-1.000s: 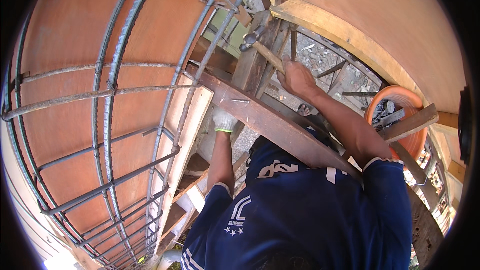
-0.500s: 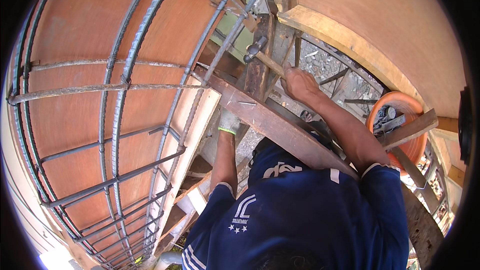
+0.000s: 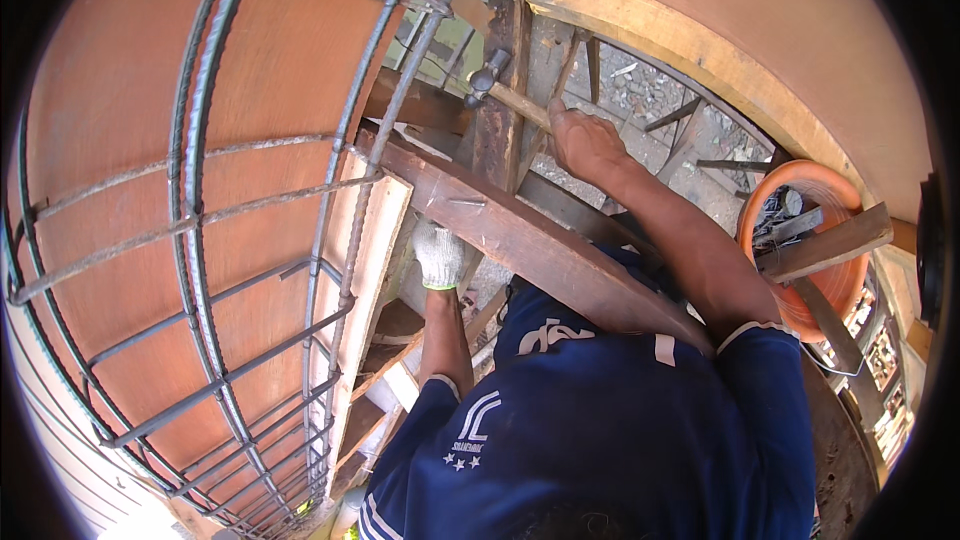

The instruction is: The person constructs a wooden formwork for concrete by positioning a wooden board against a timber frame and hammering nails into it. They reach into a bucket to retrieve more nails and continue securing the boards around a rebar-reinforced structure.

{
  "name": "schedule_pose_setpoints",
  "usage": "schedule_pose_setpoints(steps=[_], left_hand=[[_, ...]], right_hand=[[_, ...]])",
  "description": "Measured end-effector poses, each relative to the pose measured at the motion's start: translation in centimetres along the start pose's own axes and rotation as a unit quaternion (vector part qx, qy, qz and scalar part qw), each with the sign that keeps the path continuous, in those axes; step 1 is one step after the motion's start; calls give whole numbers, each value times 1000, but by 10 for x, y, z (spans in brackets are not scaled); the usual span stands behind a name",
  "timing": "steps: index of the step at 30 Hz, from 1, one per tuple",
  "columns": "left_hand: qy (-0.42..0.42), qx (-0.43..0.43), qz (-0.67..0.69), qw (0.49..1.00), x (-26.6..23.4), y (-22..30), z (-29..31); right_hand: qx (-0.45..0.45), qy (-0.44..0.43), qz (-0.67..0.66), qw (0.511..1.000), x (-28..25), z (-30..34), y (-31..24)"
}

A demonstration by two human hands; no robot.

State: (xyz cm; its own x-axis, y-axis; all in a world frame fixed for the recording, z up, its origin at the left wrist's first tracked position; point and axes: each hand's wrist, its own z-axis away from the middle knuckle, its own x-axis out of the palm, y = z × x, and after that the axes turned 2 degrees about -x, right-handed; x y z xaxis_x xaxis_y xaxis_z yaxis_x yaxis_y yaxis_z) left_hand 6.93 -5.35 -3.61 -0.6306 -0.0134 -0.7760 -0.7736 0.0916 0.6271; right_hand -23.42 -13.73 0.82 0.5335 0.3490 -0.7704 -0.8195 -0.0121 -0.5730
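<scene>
My right hand (image 3: 592,147), bare, is closed around the wooden handle of a hammer (image 3: 520,106). Its dark metal head is over an upright timber, on the far side of a reddish-brown wooden beam (image 3: 545,252). That beam slants from the rebar down to the right across my front. A nail (image 3: 466,202) sticks out of the beam near its far left end. My left hand (image 3: 438,256), in a whitish knitted glove with a green cuff edge, is at the beam's near edge; the beam hides its fingertips, so its grip cannot be made out.
A cage of steel rebar (image 3: 190,230) stands at left before a reddish plywood panel (image 3: 110,160). At right an orange bucket (image 3: 838,270) holds metal pieces, with wood offcuts across it. A curved wood-edged panel (image 3: 700,48) borders the far right. Rubble (image 3: 640,90) lies on the ground below.
The whole view has shifted, with the rebar and beam now farther left. More of my gloved left hand shows beside the beam. My right hand still grips the hammer.
</scene>
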Motion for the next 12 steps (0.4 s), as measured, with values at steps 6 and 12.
schedule_pose_setpoints(steps=[6,12], left_hand=[[-86,-101,286,949,-13,5,22],[-8,-141,302,943,-5,-95,77]], right_hand=[[7,10,-37,999,7,-5,6],[36,-22,-43,998,8,-13,7]])
